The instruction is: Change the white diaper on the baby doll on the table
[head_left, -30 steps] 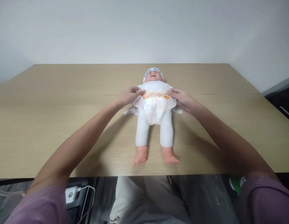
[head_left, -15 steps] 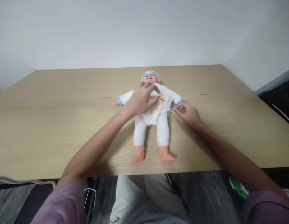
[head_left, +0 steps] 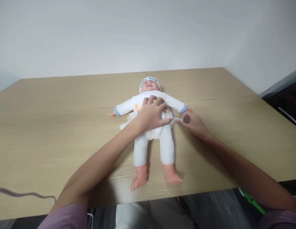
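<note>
A baby doll [head_left: 166,149] in a white outfit with blue cuffs lies on its back, feet towards me. Around its hips is a white diaper [head_left: 152,135]; one side strip of it sticks out at the left. My left hand [head_left: 151,114] lies over the diaper's front on the doll's belly, fingers apart and thumb stretched towards the diaper's right edge. At that edge, my right hand [head_left: 192,122] pinches the diaper tab [head_left: 178,119], beside the doll's cuffed hand. My left hand covers most of the diaper's front.
The doll lies on a wooden table [head_left: 66,136] with a seam across it. A cable [head_left: 26,194] runs over the near left edge. White walls [head_left: 114,35] stand behind, and a dark object [head_left: 286,101] is at the right. Something green [head_left: 253,202] shows below the table.
My left hand has come down from above the belly onto the diaper. My right hand stays at the diaper's right side, with the tab now pulled outward. The view has tilted up slightly.
</note>
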A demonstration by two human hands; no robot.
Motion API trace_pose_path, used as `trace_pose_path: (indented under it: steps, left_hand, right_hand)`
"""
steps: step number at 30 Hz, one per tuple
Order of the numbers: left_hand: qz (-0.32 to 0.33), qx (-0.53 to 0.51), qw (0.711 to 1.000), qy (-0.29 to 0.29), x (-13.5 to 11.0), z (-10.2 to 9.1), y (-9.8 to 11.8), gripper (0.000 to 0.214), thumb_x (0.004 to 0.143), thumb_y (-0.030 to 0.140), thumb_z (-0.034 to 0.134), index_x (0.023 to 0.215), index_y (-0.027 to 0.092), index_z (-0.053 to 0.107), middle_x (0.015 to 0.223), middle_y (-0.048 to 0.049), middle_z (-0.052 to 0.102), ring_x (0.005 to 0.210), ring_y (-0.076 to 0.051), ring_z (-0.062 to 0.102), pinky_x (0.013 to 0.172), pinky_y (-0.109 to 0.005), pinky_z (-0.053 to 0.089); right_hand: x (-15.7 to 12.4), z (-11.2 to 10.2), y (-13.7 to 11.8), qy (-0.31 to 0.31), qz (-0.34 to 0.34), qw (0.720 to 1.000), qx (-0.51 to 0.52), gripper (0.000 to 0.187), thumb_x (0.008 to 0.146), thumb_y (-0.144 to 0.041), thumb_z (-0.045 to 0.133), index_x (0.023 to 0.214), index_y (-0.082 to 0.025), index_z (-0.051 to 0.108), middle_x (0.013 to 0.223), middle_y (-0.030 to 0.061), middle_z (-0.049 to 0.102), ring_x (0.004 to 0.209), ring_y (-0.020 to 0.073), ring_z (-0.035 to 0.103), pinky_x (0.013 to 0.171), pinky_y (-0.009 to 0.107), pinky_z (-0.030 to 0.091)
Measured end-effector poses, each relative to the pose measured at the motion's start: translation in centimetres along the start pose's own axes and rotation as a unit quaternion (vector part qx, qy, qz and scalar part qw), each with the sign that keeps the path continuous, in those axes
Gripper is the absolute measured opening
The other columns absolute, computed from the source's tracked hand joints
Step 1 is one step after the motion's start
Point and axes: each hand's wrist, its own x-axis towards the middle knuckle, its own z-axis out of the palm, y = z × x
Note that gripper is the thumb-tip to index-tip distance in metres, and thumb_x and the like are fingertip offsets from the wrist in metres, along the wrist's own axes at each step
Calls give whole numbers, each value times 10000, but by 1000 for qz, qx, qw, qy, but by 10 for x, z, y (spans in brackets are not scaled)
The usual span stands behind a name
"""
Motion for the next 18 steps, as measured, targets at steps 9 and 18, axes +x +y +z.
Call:
trace_pose_path:
  steps: [9,18]
  left_hand:
    - [-11,-93,991,-96,1,-21,-25,659,925,812,699,1410,367,726,1513,-75,668,1394,-459,467,1221,-652,294]
    - [-8,-96,993,-66,-4,-15,-23,644,917,738,736,1415,329,714,1483,-86,690,1362,-426,484,1206,-617,306]
  right_hand:
    - [4,-11,-7,-45,-8,997,61,539,932,-745,661,710,-259,586,642,-11,519,634,197,476,644,358,382]
    - [38,-2,-58,-60,-8,975,212,578,894,-810,673,754,-263,553,688,-31,543,642,162,459,636,329,410]
